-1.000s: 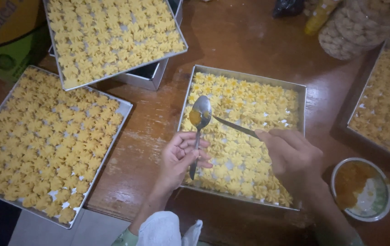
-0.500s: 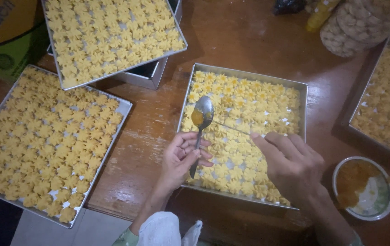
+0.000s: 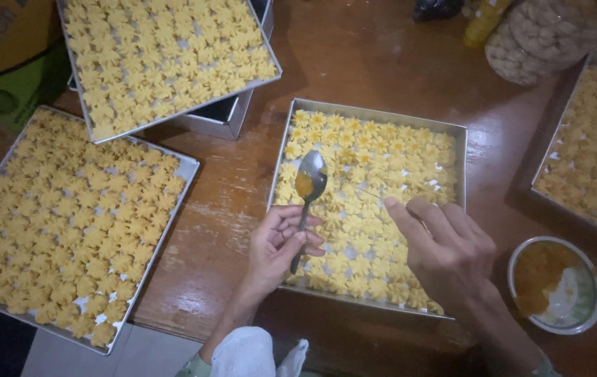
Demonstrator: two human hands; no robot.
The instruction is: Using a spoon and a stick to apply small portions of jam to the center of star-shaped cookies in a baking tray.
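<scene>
Left hand [image 3: 281, 244] grips the spoon [image 3: 307, 199] by its handle, bowl pointing up and away over the middle tray [image 3: 455, 129] (orange filling in it). Right hand [image 3: 445, 248] pinches a thin stick just right of the bowl, over the cookies [image 3: 382, 160].

- The middle tray [image 3: 367, 112] is lying on the table [image 3: 382, 56], cookies [image 3: 382, 160] sitting in it in rows.
- The left hand [image 3: 277, 248] is hovering over that tray's near left corner, holding a spoon [image 3: 308, 188] above the cookies.
- The right hand [image 3: 445, 251] is reaching over the tray's near right part.
- A small bowl [image 3: 556, 285] is sitting right of the right hand.
- A large tray [image 3: 180, 174] is lying left of the middle tray.
- Behind it, another tray [image 3: 270, 66] is resting on a tin [image 3: 225, 119].
- A further tray [image 3: 556, 139] is lying at the far right, a jar [image 3: 549, 35] standing behind it.
</scene>
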